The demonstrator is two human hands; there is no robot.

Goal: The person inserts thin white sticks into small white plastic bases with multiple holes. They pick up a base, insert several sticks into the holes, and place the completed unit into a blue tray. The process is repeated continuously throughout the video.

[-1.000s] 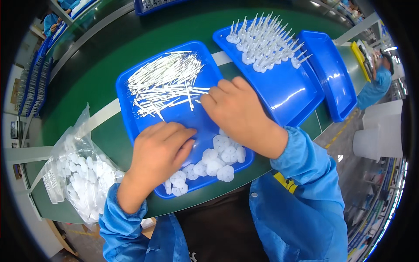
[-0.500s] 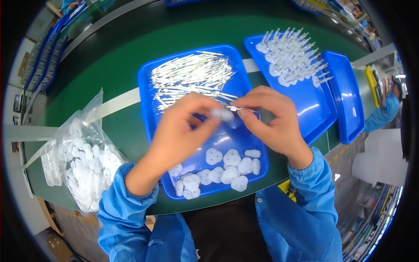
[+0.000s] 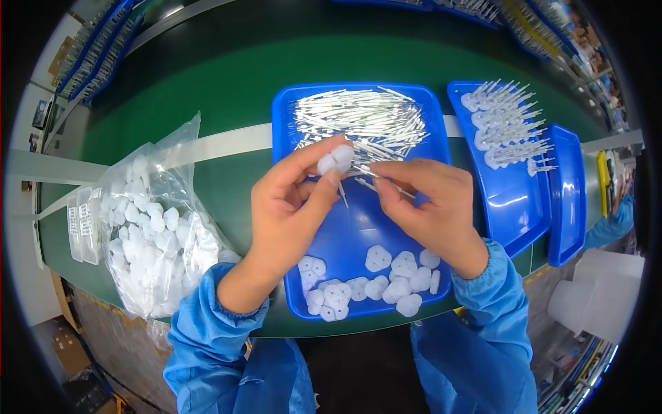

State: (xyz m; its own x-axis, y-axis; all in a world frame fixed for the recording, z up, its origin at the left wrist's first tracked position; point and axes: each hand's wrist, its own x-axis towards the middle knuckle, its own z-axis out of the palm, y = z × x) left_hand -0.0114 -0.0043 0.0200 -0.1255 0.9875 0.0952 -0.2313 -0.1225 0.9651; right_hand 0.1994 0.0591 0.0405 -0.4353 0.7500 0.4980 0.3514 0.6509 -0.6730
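Between the thumb and fingers of my left hand (image 3: 284,210), a white lobed plastic disc (image 3: 335,159) is pinched. A thin rod (image 3: 343,194) points down from just below it. My right hand (image 3: 440,207) is closed in a pinch on thin white-and-metal rods (image 3: 366,183), close beside the disc; how many it holds I cannot tell. Both hands hover over a blue tray (image 3: 358,231). Its far half carries a heap of similar rods (image 3: 362,117), and more white lobed discs (image 3: 396,286) lie along its near edge.
To the left, a clear plastic bag (image 3: 155,238) full of white discs lies on the green table (image 3: 227,69). At right, a second blue tray (image 3: 510,207) holds rows of discs with upright rods, and another blue tray (image 3: 569,200) adjoins it. A white bin (image 3: 596,293) stands beyond.
The view has shifted, so the trays appear farther right. The disc in my left hand, blurred before, is now sharp and turned upward, with a rod below it. My right hand still pinches rods.
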